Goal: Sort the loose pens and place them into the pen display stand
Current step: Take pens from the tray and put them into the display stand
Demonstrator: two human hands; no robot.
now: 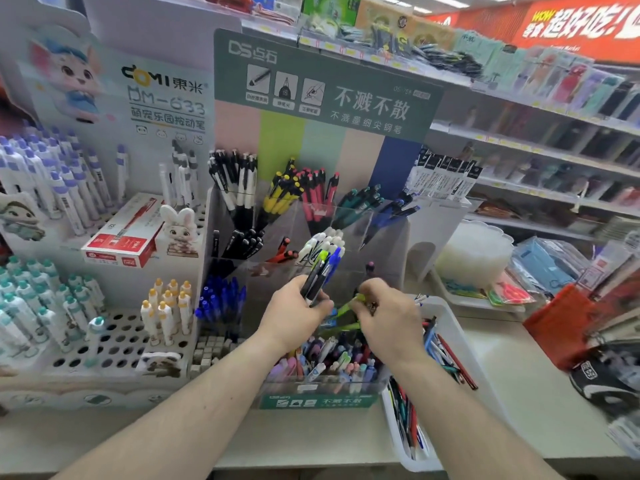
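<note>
Pale, smooth laminate makes up the table [519, 403] at the front of this stationery aisle, and two bare forearms reach across it from the near edge. Just right of them sits a white plastic bin [450, 327] with rounded corners, holding a jumble of slim loose pens [408, 417] in red, teal and black. Straight ahead stands the pen display stand [391, 237], a stepped rack of clear acrylic compartments with a green label strip along its foot; its nearest compartment is crowded with pastel pens [332, 362]. Above that compartment the left hand [294, 317] has its fingers curled round a bundle of pens [320, 275], black barrels topped in lime and blue, held upright. Close beside it, the right hand [388, 317] pinches a lime-green pen [348, 308] lying roughly level, fingers clamped on its end. Higher compartments hold sorted groups: white-capped pens [325, 242] just behind the hands, black pens [246, 242], then white-and-black, yellow, pink, teal and blue clusters fanned out along the back row. Left of the stand a white perforated rack [114, 341] carries chunky cream, teal and lilac-capped pens, with a red-and-white cardboard box [121, 242] resting on it. Behind rise a glossy green header card [325, 95] and blurred metal shelves [540, 140] of packaged goods.
</note>
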